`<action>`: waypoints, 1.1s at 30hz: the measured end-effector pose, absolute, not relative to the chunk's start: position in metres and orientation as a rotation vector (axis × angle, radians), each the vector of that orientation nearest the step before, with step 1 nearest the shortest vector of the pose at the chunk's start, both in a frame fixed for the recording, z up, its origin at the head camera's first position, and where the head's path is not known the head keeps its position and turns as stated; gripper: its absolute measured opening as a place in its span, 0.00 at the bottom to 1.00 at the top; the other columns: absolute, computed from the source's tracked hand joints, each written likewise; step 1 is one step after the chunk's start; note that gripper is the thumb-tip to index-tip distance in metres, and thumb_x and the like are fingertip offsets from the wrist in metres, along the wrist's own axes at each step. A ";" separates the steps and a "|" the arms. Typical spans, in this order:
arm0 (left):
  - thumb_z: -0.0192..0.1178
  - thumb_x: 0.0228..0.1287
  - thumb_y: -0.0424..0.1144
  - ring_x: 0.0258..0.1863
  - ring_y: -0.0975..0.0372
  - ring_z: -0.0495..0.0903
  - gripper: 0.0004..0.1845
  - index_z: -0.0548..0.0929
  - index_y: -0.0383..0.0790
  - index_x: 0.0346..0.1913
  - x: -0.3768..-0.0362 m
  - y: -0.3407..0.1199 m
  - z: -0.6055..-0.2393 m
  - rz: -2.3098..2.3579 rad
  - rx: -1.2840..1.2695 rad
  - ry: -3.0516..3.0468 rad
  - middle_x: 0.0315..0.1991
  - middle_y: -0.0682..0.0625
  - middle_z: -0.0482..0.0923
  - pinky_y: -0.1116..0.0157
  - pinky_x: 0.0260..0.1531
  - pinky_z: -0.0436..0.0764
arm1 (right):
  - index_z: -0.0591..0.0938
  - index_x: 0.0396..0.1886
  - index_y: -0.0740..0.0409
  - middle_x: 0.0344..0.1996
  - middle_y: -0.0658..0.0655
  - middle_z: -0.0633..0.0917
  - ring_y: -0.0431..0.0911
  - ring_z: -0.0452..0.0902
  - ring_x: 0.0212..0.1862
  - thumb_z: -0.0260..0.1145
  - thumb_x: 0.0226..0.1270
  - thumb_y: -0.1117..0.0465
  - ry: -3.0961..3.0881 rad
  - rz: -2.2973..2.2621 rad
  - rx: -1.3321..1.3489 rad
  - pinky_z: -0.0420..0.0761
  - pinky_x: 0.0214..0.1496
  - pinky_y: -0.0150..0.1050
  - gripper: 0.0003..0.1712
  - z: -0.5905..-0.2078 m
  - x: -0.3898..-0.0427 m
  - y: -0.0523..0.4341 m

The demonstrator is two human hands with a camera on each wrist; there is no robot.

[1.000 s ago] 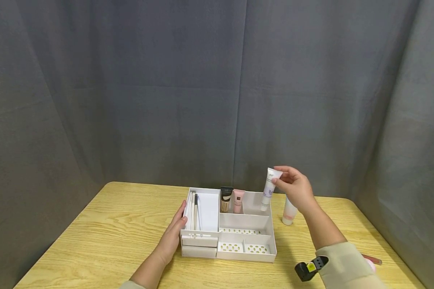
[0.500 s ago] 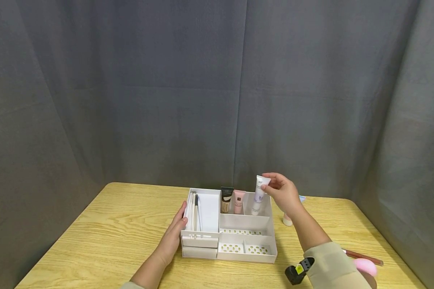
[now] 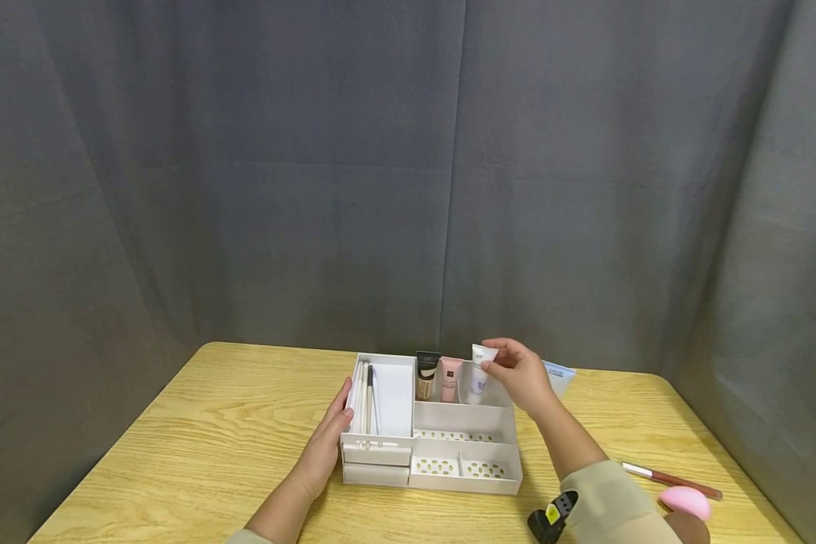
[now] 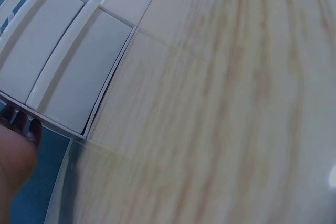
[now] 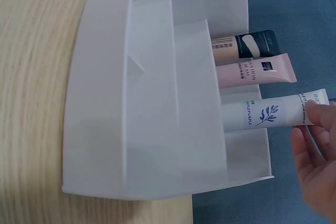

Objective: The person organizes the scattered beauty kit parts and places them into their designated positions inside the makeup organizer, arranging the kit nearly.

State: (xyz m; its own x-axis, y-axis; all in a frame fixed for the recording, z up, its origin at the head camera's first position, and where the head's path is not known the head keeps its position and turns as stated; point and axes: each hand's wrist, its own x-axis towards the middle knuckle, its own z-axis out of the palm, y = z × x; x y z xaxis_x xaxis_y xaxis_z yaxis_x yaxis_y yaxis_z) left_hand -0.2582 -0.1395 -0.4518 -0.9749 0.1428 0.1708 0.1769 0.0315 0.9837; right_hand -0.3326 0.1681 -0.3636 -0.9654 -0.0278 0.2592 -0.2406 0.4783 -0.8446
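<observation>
A white organizer tray (image 3: 510, 442) (image 5: 100, 124) with several compartments and two small front drawers (image 4: 58, 85) sits on the wooden table (image 3: 197, 446). My right hand (image 3: 520, 375) (image 5: 317, 161) pinches the top of a white tube with a purple flower print (image 3: 479, 372) (image 5: 273, 113), standing it upright in the back compartment beside a pink tube (image 3: 449, 378) (image 5: 252, 71) and a black-capped beige tube (image 3: 425, 374) (image 5: 241, 44). My left hand (image 3: 329, 434) (image 4: 13, 163) rests flat against the tray's left side. Brushes (image 3: 367, 389) lie in the left compartment.
Another white tube (image 3: 559, 378) shows behind my right hand, outside the tray. A red pencil (image 3: 669, 480) and a pink sponge (image 3: 684, 502) lie at the table's right. A grey curtain (image 3: 408, 174) closes off the back.
My right hand has carried the flower-print tube left and down, from above the tray's right edge into the back compartment next to the pink tube. The left hand stayed put.
</observation>
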 end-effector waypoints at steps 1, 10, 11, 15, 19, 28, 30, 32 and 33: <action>0.36 0.77 0.48 0.79 0.45 0.31 0.33 0.44 0.49 0.80 -0.258 -0.139 -0.452 -2.141 -0.346 -2.240 0.81 0.46 0.36 0.36 0.73 0.32 | 0.81 0.55 0.60 0.36 0.57 0.80 0.43 0.77 0.39 0.68 0.64 0.67 -2.517 1.484 0.231 0.77 0.38 0.27 0.19 -0.365 -0.332 0.168; 0.36 0.77 0.48 0.79 0.46 0.31 0.32 0.44 0.51 0.79 -0.257 -0.139 -0.451 -2.131 -0.342 -2.246 0.81 0.47 0.36 0.36 0.73 0.32 | 0.82 0.53 0.59 0.35 0.56 0.81 0.44 0.79 0.40 0.69 0.61 0.67 -2.526 1.454 0.215 0.77 0.37 0.28 0.19 -0.377 -0.335 0.164; 0.36 0.77 0.48 0.79 0.45 0.31 0.32 0.44 0.51 0.79 -0.257 -0.139 -0.451 -2.130 -0.343 -2.247 0.81 0.47 0.35 0.36 0.73 0.32 | 0.82 0.53 0.59 0.35 0.57 0.82 0.44 0.79 0.39 0.69 0.61 0.68 -2.523 1.459 0.221 0.77 0.36 0.28 0.19 -0.378 -0.335 0.163; 0.36 0.77 0.48 0.79 0.45 0.31 0.32 0.44 0.50 0.79 -0.257 -0.139 -0.451 -2.126 -0.343 -2.250 0.81 0.47 0.36 0.36 0.73 0.32 | 0.82 0.52 0.61 0.34 0.58 0.82 0.42 0.78 0.38 0.69 0.61 0.69 -2.519 1.467 0.228 0.77 0.35 0.27 0.18 -0.382 -0.335 0.162; 0.36 0.76 0.48 0.79 0.46 0.31 0.33 0.44 0.50 0.79 -0.258 -0.139 -0.451 -2.131 -0.341 -2.244 0.81 0.47 0.36 0.36 0.73 0.31 | 0.83 0.52 0.59 0.35 0.58 0.82 0.44 0.78 0.38 0.69 0.61 0.68 -2.534 1.462 0.209 0.77 0.34 0.28 0.18 -0.384 -0.336 0.161; 0.36 0.77 0.48 0.79 0.46 0.30 0.33 0.44 0.49 0.79 -0.259 -0.139 -0.452 -2.136 -0.347 -2.238 0.81 0.47 0.35 0.36 0.73 0.31 | 0.82 0.53 0.59 0.36 0.58 0.82 0.46 0.78 0.39 0.69 0.61 0.68 -2.546 1.469 0.203 0.78 0.35 0.28 0.19 -0.387 -0.337 0.160; 0.36 0.76 0.47 0.79 0.46 0.31 0.32 0.44 0.48 0.79 -0.259 -0.139 -0.452 -2.133 -0.342 -2.237 0.81 0.46 0.36 0.37 0.73 0.31 | 0.82 0.53 0.59 0.35 0.57 0.81 0.45 0.77 0.39 0.69 0.61 0.68 -2.551 1.465 0.202 0.77 0.35 0.28 0.20 -0.387 -0.337 0.160; 0.36 0.76 0.47 0.79 0.46 0.31 0.32 0.45 0.49 0.79 -0.259 -0.139 -0.452 -2.131 -0.337 -2.237 0.81 0.46 0.36 0.37 0.73 0.32 | 0.82 0.54 0.59 0.34 0.56 0.80 0.45 0.77 0.38 0.70 0.60 0.68 -2.551 1.465 0.205 0.76 0.34 0.27 0.20 -0.387 -0.337 0.160; 0.36 0.76 0.47 0.79 0.46 0.31 0.32 0.45 0.49 0.79 -0.259 -0.139 -0.452 -2.131 -0.335 -2.237 0.81 0.46 0.36 0.37 0.73 0.32 | 0.82 0.54 0.60 0.34 0.56 0.80 0.45 0.76 0.38 0.70 0.60 0.68 -2.552 1.463 0.210 0.76 0.34 0.27 0.20 -0.387 -0.337 0.159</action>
